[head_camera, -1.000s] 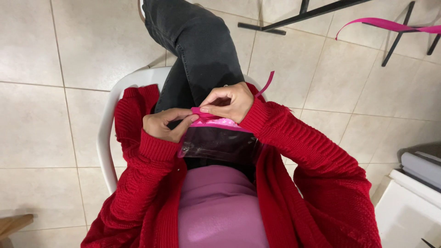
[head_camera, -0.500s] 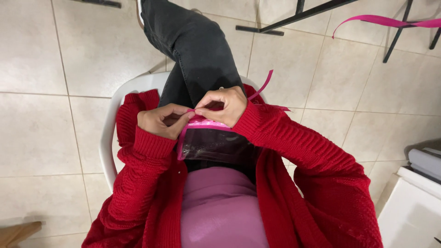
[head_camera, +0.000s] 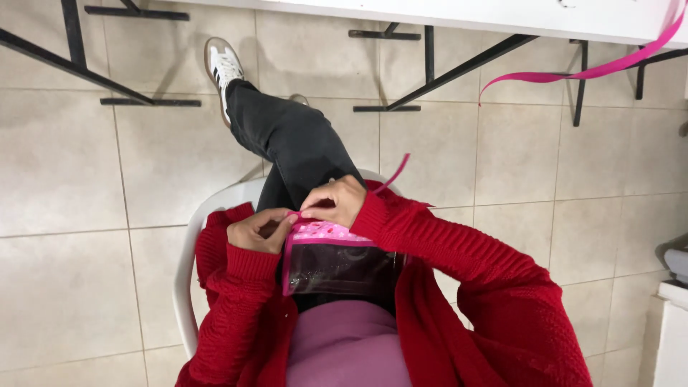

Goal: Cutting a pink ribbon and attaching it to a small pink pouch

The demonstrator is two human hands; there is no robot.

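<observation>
Glowing evenly bright under soft overhead light. Casting only faint shadows on the floor tiles (head_camera: 86, 179). Bending slightly at the edges, staying sharp.

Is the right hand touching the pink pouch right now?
Touching. The head view shows the right hand with fingertips pressed on the pink top edge of the pouch.

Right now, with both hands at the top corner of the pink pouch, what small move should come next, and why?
Probably draw the right hand slowly along the top edge of the pouch, while the left hand keeps the corner steady. Both hands pinch the same pink corner, and the pouch rests loosely on the lap, so it could slide.
</observation>
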